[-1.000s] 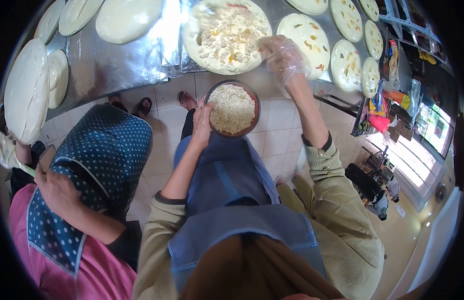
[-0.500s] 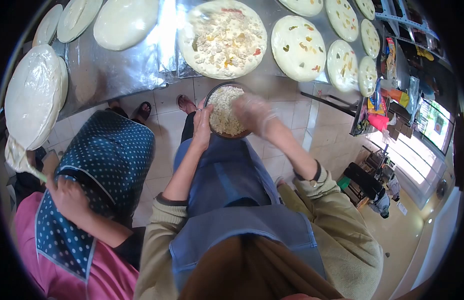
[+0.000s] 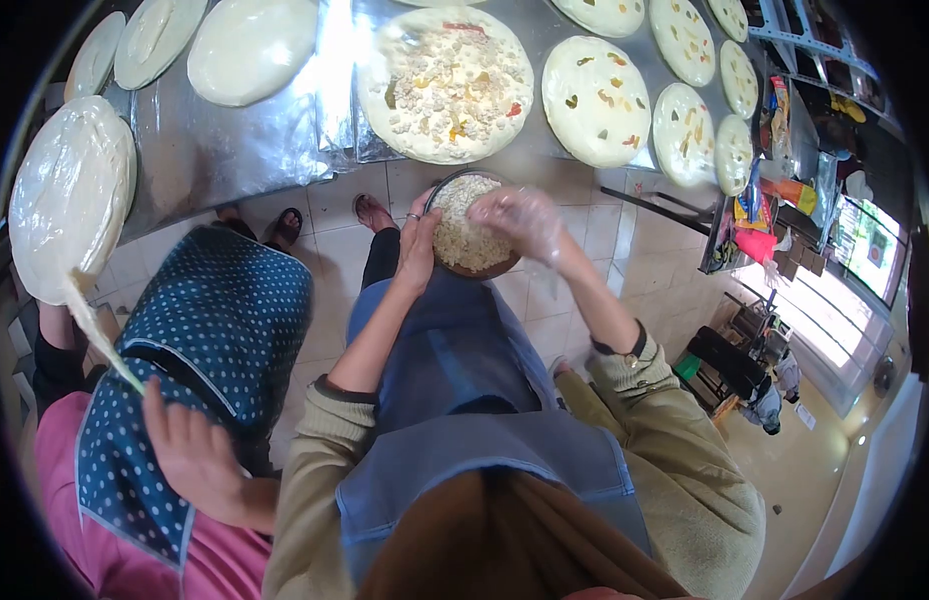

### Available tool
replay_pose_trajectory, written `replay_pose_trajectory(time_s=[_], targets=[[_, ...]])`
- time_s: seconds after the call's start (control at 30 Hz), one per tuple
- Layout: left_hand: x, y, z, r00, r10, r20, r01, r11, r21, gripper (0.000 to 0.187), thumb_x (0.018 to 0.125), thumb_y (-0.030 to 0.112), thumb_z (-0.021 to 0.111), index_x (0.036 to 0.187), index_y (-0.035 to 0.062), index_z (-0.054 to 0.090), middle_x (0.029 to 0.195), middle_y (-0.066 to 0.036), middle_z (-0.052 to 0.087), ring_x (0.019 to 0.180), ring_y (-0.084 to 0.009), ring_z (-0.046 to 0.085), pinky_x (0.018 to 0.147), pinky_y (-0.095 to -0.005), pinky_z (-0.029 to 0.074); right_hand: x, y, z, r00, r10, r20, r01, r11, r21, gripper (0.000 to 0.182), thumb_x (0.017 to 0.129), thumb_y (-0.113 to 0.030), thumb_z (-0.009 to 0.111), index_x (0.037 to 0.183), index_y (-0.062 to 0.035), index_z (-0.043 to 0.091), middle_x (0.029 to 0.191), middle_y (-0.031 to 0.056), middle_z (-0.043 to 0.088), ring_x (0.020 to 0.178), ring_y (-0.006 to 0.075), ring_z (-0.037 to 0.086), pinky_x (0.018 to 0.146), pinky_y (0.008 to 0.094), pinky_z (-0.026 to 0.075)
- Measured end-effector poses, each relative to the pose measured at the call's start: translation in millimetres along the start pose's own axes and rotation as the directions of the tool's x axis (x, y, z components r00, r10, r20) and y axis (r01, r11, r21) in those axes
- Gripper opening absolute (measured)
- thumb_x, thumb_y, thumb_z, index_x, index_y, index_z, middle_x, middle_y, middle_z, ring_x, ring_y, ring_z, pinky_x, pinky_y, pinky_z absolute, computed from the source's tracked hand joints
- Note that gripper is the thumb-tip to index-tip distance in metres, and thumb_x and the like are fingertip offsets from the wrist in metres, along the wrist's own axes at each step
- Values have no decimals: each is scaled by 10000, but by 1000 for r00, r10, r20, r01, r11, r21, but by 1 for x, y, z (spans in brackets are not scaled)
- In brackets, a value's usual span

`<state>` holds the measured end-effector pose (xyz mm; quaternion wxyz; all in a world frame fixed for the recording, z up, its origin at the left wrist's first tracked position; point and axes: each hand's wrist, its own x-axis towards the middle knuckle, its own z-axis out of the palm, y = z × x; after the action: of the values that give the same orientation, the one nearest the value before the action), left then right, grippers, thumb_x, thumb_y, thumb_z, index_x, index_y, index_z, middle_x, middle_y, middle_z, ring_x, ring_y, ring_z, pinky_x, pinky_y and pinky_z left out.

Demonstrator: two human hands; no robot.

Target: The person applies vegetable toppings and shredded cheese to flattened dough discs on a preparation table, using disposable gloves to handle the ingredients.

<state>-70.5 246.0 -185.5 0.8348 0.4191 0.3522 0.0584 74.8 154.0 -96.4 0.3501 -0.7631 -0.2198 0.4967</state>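
My left hand [image 3: 418, 245] grips the side of a round, dark-rimmed bowl [image 3: 506, 268], held just in front of the table edge. Pale, crumbly topping [image 3: 470, 240] fills the bowl. My right hand [image 3: 523, 222], in a clear plastic glove, is over the bowl's right side with its fingers curled together; what lies inside them is hidden. Beyond the bowl, a round of dough [image 3: 447, 85] carries the same pale crumbs with red, orange and green bits.
Several dough rounds with coloured bits [image 3: 597, 102] stand to the right on the metal table [image 3: 225, 150], plain ones [image 3: 253, 50] to the left. At left, a co-worker's hand [image 3: 200, 455] is by a spatula [image 3: 100, 335] at a pale-coated round [image 3: 70, 200].
The bowl and both my hands have shifted slightly right. My right hand, blurred before, shows more clearly now. The co-worker's hand has moved right and the spatula has tilted.
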Motion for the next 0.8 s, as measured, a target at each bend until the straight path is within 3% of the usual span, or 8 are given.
replay_pose_trajectory(time_s=[0.03, 0.1, 0.23, 0.33, 0.43, 0.53, 0.67, 0.8], targets=[[1, 1, 0, 1000, -10, -2, 10, 1000, -24, 437, 905, 258, 430, 1259, 2, 418, 1170, -108, 517, 1085, -158, 462, 963, -274, 327, 2, -7, -12, 1000, -5, -7, 6, 978, 206, 148, 803, -163, 667, 814, -17, 649, 833, 87, 670, 746, 150, 627, 688, 260, 504], [2, 3, 1, 1000, -29, -5, 28, 997, -71, 439, 906, 263, 430, 1258, 2, 420, 1171, -109, 516, 1090, -160, 459, 967, -275, 324, 14, -22, -42, 979, -176, -102, 175, 984, -14, 172, 801, -164, 684, 893, -22, 656, 861, 54, 674, 752, 94, 616, 665, 224, 502], [2, 3, -3, 1000, -27, -2, 27, 998, -55, 444, 907, 274, 434, 1258, 3, 421, 1172, -108, 515, 1094, -160, 459, 969, -276, 325, 63, -46, -92, 943, -66, -326, 123, 980, 157, 265, 816, -187, 671, 1018, -19, 635, 869, 56, 671, 770, 106, 622, 670, 219, 504], [-3, 6, -2, 999, -41, -25, 40, 997, -61, 445, 908, 278, 439, 1259, 5, 422, 1171, -104, 516, 1091, -156, 462, 966, -273, 329, 104, -53, -111, 874, -348, -339, 327, 937, -119, 292, 851, -234, 613, 1045, -18, 635, 954, 65, 657, 855, 132, 613, 767, 258, 494], [-4, -1, -8, 999, -48, -10, 47, 996, -82, 447, 906, 279, 442, 1261, 8, 422, 1169, -97, 519, 1089, -152, 465, 964, -271, 331, 143, -56, -111, 844, -471, -258, 306, 817, -489, 249, 861, -227, 583, 1021, -50, 650, 893, 64, 667, 847, 153, 615, 735, 287, 488], [-6, -5, -12, 999, -45, -17, 44, 995, -91, 415, 905, 277, 429, 1220, 7, 440, 1137, -80, 518, 1069, -150, 460, 958, -277, 326, 166, -47, -109, 827, -536, -170, 153, 505, -849, 263, 859, -232, 578, 1014, -32, 646, 892, 81, 663, 829, 166, 614, 734, 289, 482], [-9, 1, -10, 995, -45, -92, 38, 997, -69, 360, 906, 290, 408, 1117, 9, 489, 1058, -49, 522, 1015, -145, 457, 940, -287, 321, 130, -66, -103, 871, -403, -282, 187, 802, -568, 244, 864, -214, 568, 1005, -30, 645, 951, 107, 644, 846, 190, 611, 746, 293, 483], [-4, -9, -17, 997, -34, -73, 25, 992, -121, 367, 899, 317, 425, 1091, 16, 509, 1036, -41, 537, 1005, -135, 465, 933, -283, 328, 126, -55, -86, 836, -511, -200, 421, 831, -364, 209, 853, -144, 552, 1010, -37, 638, 967, 121, 636, 847, 217, 607, 748, 318, 488]])
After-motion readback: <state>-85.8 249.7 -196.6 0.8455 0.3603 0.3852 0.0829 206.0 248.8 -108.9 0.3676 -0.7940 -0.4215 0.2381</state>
